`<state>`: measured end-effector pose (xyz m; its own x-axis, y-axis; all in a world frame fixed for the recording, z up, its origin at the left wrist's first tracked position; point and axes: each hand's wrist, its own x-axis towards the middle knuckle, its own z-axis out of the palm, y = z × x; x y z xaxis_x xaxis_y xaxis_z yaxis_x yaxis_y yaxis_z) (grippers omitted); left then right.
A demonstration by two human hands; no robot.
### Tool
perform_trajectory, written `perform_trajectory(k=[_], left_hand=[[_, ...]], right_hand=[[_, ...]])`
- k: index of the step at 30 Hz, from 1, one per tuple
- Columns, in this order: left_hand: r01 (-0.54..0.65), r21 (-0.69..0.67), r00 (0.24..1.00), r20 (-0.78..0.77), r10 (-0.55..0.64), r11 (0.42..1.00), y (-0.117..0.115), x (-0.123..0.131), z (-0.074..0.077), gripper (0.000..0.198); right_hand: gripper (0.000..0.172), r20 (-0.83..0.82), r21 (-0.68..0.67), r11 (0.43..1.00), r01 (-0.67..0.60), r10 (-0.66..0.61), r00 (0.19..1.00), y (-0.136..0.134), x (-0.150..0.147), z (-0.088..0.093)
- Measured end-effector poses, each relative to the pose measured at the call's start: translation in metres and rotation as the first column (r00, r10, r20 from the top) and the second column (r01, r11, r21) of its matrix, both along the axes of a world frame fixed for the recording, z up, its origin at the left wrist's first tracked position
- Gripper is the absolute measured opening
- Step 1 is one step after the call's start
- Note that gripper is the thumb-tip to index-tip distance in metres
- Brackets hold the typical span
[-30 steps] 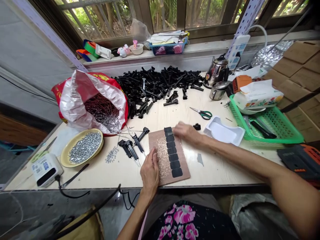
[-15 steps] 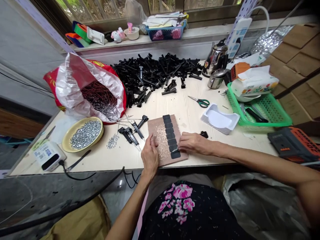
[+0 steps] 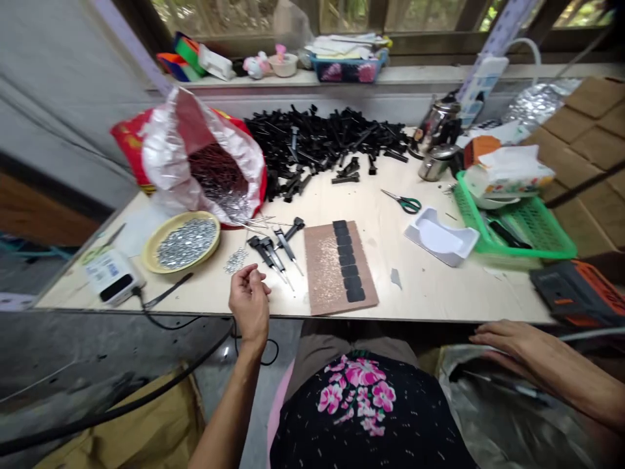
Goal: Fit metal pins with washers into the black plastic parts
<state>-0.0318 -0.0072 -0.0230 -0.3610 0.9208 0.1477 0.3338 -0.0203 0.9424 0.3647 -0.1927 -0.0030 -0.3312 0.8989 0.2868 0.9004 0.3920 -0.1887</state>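
Cluttered worktop (image 3: 322,203): left hand (image 3: 249,301), fingers half-curled, could brush and scatter silvery bits (image 3: 237,260); its grip and right hand's (image 3: 520,344) unclear

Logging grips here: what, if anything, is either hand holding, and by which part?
Can't tell: the left hand, curled near loose metal bits, shows no clear object in its grip; the right hand, over the grey bag, hides its palm.

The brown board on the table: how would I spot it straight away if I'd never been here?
Find the pale table in front of the window, then look along its near edge. Between the person's left hand and the white tray lies a flat brown board. Only it carries a column of rounded black patches beside pale specks.
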Motion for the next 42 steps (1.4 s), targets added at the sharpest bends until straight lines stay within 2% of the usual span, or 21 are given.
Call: perform_trajectory(k=[3,6,9,11,14,18,20,22,23,24,26,27,29,30,31,32,33,35,36,38,42], left_hand=[[-0.038,-0.050,0.994,-0.104,0.032,0.998,0.001,-0.019,-0.001,0.029],[-0.061,-0.073,0.956,-0.290,0.037,0.996,-0.001,-0.038,-0.004,0.026],[-0.078,-0.045,0.884,-0.466,0.048,0.996,-0.003,-0.059,-0.006,0.025],[-0.095,-0.026,0.842,-0.535,0.066,0.995,-0.003,-0.073,-0.007,0.025],[-0.078,-0.041,0.800,-0.599,0.038,0.996,0.000,-0.091,-0.008,0.023],[0.068,-0.091,0.734,-0.670,-0.112,0.994,0.009,-0.097,-0.013,0.024],[0.116,-0.133,0.680,-0.711,-0.176,0.984,0.015,-0.095,-0.016,0.025],[0.148,-0.177,0.620,-0.750,-0.231,0.973,0.022,-0.092,-0.020,0.023],[0.164,-0.190,0.595,-0.763,-0.251,0.968,0.024,-0.092,-0.021,0.022],[0.180,-0.196,0.580,-0.770,-0.265,0.964,0.027,-0.091,-0.023,0.021],[0.199,-0.174,0.614,-0.745,-0.261,0.964,0.030,-0.091,-0.024,0.019],[0.202,-0.150,0.671,-0.698,-0.248,0.968,0.031,-0.091,-0.023,0.017],[0.172,-0.101,0.851,-0.486,-0.200,0.980,0.030,-0.088,-0.020,0.013],[0.148,-0.098,0.937,-0.303,-0.171,0.984,0.029,-0.084,-0.017,0.013],[0.134,-0.115,0.987,-0.078,-0.144,0.984,0.027,-0.079,-0.013,0.016],[0.140,-0.142,0.980,0.163,-0.117,0.980,0.025,-0.072,-0.008,0.021],[0.165,-0.166,0.919,0.384,-0.090,0.972,0.022,-0.065,-0.004,0.026],[0.235,-0.165,0.730,0.681,-0.062,0.958,0.017,-0.049,0.006,0.032],[0.262,-0.148,0.650,0.757,-0.061,0.954,0.014,-0.041,0.011,0.033],[0.296,-0.117,0.558,0.827,-0.072,0.948,0.010,-0.027,0.018,0.034],[0.342,-0.095,0.499,0.861,-0.095,0.935,0.008,-0.008,0.026,0.033]], right_hand=[[0.032,0.010,0.006,0.979,-0.203,0.203,0.979,0.073,-0.056,-0.001],[0.025,0.092,0.009,0.909,-0.416,0.413,0.906,0.147,-0.118,0.000],[0.024,0.279,-0.002,0.769,-0.640,0.615,0.738,0.210,-0.170,-0.003],[0.021,0.386,-0.020,0.664,-0.747,0.695,0.607,0.243,-0.198,-0.006],[0.013,0.461,-0.042,0.554,-0.831,0.749,0.476,0.278,-0.227,-0.009],[0.016,0.473,-0.054,0.441,-0.896,0.801,0.366,0.301,-0.240,-0.010],[0.018,0.429,-0.028,0.390,-0.920,0.836,0.341,0.304,-0.240,-0.009],[0.021,0.332,0.038,0.370,-0.928,0.872,0.361,0.302,-0.239,-0.005],[0.023,0.259,0.090,0.388,-0.917,0.880,0.398,0.299,-0.240,-0.003],[0.025,0.169,0.144,0.431,-0.891,0.876,0.451,0.295,-0.241,-0.001],[0.027,-0.044,0.213,0.576,-0.789,0.813,0.581,0.282,-0.244,0.005],[0.027,-0.153,0.219,0.662,-0.717,0.749,0.645,0.275,-0.246,0.007],[0.028,-0.328,0.176,0.799,-0.575,0.598,0.731,0.260,-0.251,0.012],[0.027,-0.388,0.142,0.839,-0.525,0.535,0.750,0.253,-0.253,0.013],[0.025,-0.432,0.111,0.864,-0.492,0.488,0.759,0.247,-0.254,0.015],[0.023,-0.462,0.085,0.875,-0.477,0.459,0.759,0.242,-0.255,0.016],[0.020,-0.478,0.065,0.878,-0.474,0.444,0.757,0.237,-0.255,0.017],[0.018,-0.480,0.042,0.881,-0.471,0.432,0.764,0.230,-0.254,0.019],[0.018,-0.470,0.039,0.886,-0.461,0.424,0.774,0.227,-0.252,0.021],[0.019,-0.435,0.038,0.902,-0.431,0.403,0.805,0.222,-0.246,0.024],[0.023,-0.353,0.044,0.927,-0.372,0.363,0.862,0.214,-0.231,0.028]])
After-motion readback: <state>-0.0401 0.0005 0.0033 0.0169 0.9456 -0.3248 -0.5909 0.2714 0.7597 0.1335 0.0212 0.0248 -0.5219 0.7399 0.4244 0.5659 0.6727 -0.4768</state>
